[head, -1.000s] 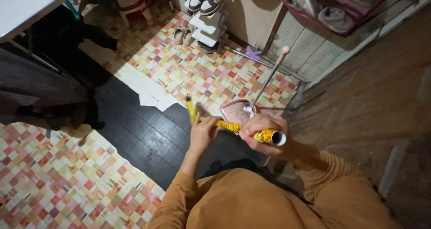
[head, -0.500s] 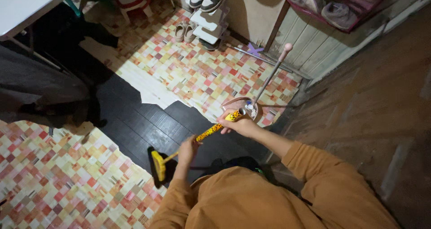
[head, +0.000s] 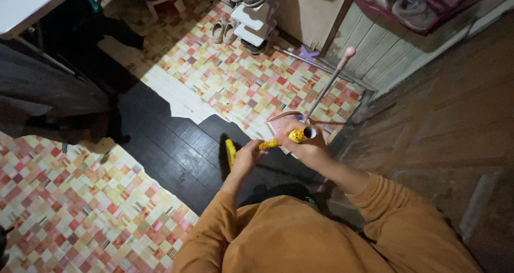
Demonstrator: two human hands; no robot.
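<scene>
- The right hand (head: 304,144) is gripping the top end of the yellow spotted broom handle (head: 278,140), fingers wrapped tight around it.
- The left hand (head: 247,156) is clasping the same handle lower down, fingers closed on it.
- The yellow broom head (head: 231,152) is sitting over the dark plank floor (head: 171,150), just beside the left hand.
- A pink dustpan (head: 278,124) with a long handle is standing right behind the hands, on the checkered floor covering (head: 235,80).
- Shoes (head: 225,31) are resting by a white shoe rack (head: 251,21) further off.
</scene>
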